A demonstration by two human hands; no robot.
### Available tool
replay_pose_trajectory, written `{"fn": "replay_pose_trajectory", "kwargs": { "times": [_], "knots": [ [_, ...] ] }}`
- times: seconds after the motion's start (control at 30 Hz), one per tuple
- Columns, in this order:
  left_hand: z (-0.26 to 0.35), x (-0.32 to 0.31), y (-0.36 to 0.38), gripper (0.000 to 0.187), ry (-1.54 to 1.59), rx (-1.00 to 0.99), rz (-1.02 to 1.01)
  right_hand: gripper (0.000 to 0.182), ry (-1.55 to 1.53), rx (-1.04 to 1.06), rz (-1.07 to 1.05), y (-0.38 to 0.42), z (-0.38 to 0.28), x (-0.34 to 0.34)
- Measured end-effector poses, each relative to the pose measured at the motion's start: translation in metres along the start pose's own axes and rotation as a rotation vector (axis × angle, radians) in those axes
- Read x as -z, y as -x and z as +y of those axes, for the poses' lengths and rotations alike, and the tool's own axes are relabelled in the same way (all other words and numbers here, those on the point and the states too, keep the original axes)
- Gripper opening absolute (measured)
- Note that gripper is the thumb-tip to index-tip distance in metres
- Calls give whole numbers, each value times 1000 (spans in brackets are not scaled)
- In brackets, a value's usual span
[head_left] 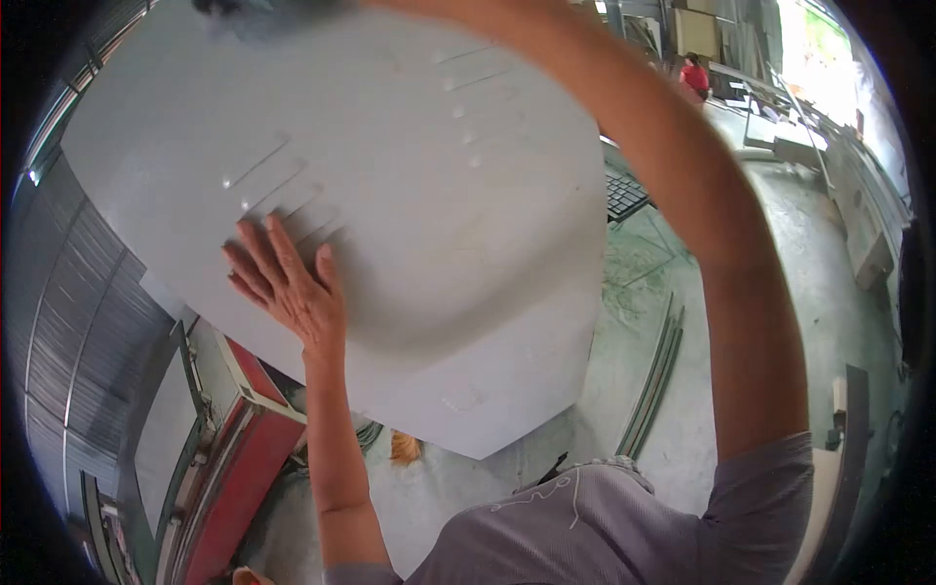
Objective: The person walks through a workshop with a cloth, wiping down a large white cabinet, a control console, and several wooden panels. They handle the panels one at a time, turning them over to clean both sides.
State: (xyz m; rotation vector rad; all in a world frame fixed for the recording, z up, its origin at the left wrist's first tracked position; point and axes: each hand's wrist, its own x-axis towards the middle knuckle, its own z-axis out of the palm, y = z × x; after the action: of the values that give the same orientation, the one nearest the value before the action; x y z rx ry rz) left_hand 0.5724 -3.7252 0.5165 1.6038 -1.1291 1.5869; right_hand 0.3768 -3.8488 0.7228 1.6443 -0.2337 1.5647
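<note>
A large, pale grey panel (439, 224) with angled edges fills the middle of the view. It carries two groups of narrow slot-like marks, each with small light spots at the ends. My left hand (290, 280) lies flat on the panel, fingers spread, just below the left group of marks, and holds nothing. My right arm arches over the panel from the right to the top edge. At its far end a dark, blurred shape (263, 18) is at the panel's top; the fingers of my right hand cannot be made out there.
A red and cream metal cabinet (229, 468) stands at lower left beside a corrugated wall (68, 322). Long thin strips (656, 380) lie on the floor to the right, below a black keyboard (624, 195). A person in red (693, 78) is far back; boards lean at right.
</note>
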Motion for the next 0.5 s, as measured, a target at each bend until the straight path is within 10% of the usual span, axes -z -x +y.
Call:
{"fn": "replay_pose_trajectory", "kwargs": {
  "times": [0.3, 0.33, 0.5],
  "knots": [
    [-2, 0, 4, 54, -17, 0, -22, 28, -288, -275, -809, 429, -208, 86],
    [-2, 1, 3, 54, -15, 6, -30, 24, -725, -773, -1459, 469, -227, 113],
    [-2, -5, 1, 56, -40, -26, -38, 28, -921, -408, -1607, 503, -193, 168]
  ]
}}
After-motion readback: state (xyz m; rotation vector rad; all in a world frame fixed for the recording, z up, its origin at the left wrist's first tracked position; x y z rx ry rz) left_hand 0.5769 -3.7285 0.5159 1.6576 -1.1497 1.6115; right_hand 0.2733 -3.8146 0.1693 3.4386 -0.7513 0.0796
